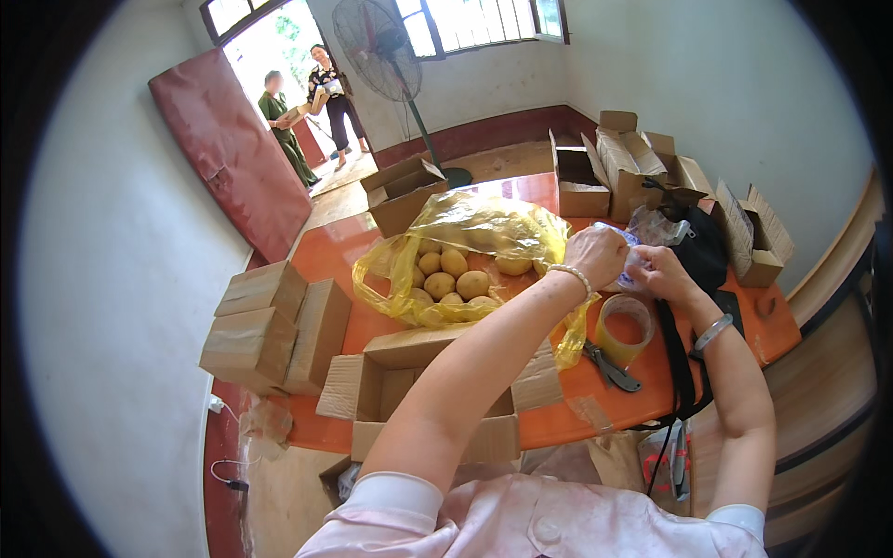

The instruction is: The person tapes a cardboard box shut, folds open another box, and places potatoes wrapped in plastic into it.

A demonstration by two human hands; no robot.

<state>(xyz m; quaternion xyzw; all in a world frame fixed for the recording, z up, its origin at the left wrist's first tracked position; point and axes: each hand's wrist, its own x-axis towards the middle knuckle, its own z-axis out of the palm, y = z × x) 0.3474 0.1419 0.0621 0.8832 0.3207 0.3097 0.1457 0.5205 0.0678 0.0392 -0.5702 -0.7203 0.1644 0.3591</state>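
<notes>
My left hand (pixel 598 257) and my right hand (pixel 659 272) are close together above the right part of the orange table (pixel 579 411). Both grip a clear plastic packet with blue print (pixel 630 268). Left of them lies a yellow plastic bag (pixel 488 216), spread around several round yellow-brown fruits or potatoes (pixel 439 286). Below my hands a roll of clear packing tape (pixel 647 328) rests beside a grey-handled cutting tool (pixel 614 370). An open cardboard box (pixel 436 446) stands at the near table edge, partly hidden by my left forearm.
Closed cardboard boxes (pixel 254 342) stand at the left. Open boxes (pixel 584 199) line the far right, near a black bag (pixel 701 251). Another open box (pixel 401 209) is behind the yellow bag. A standing fan (pixel 380 52) is beyond the table; two people (pixel 286 125) stand at the doorway.
</notes>
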